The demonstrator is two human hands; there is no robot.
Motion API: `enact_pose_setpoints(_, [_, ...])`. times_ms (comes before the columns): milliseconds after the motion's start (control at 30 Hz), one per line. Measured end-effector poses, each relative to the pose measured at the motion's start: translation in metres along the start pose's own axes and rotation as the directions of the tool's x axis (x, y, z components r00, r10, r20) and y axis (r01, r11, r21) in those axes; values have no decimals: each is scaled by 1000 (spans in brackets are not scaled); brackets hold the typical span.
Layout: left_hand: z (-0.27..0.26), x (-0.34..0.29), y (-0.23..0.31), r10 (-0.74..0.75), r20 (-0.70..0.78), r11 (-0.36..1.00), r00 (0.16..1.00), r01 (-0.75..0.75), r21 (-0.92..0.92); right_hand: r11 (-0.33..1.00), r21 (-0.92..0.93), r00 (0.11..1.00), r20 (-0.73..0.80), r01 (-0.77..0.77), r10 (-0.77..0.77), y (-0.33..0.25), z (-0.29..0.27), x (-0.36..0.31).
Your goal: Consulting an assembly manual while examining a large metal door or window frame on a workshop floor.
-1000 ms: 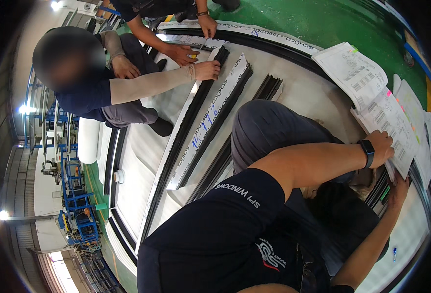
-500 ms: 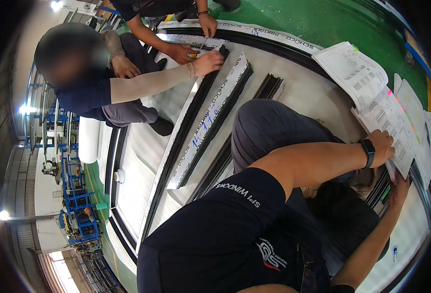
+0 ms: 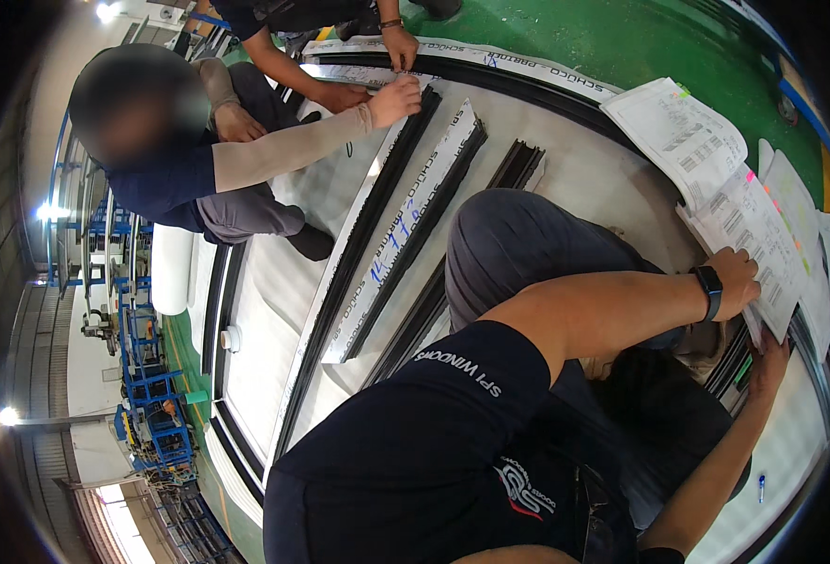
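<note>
A stack of printed drawing sheets [image 3: 749, 230] with coloured tabs lies spread at the right. My left hand [image 3: 738, 284], wearing a dark wristband, has its fingers closed on the near edge of the sheets. Just below it, my right hand [image 3: 769, 365] grips the lower corner of the same stack, its thumb and fingers partly hidden. Beneath the papers, the ends of dark profiles [image 3: 733, 371] show. My bent knee [image 3: 537, 254] is in front of me, left of the papers.
Long black profiles with white printed film [image 3: 415, 221] lie across the white sheeting. A co-worker [image 3: 274, 164] crouches at the left; another person's hand [image 3: 399, 47] is at the far profile. A blue pen [image 3: 761, 489] lies lower right. A tape roll [image 3: 232, 339] sits at left.
The crouching co-worker's hand has shifted slightly up and left along the profile end, toward the other person's hands. My own hands on the sheets look almost unmoved.
</note>
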State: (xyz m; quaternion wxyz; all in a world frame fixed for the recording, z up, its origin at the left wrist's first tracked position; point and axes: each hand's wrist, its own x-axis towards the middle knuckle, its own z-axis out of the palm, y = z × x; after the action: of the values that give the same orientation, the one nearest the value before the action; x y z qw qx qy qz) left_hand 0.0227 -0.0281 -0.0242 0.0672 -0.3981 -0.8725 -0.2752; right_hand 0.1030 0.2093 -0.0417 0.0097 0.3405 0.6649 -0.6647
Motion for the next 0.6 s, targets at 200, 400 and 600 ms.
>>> enact_pose_setpoints(200, [3,0,-2,-2,-8,1000,1000,2,1,999,39,1000,26,4,-5,3,-2,4])
enact_pose_setpoints(400, [3,0,-1,3,-26,1000,1000,-3,-27,999,18,999,28,26,-27,5,-7,5])
enact_pose_setpoints(600, [1,-1,-2,1,-29,1000,1000,-1,-7,1000,22,1000,2,17,-17,2,0,3])
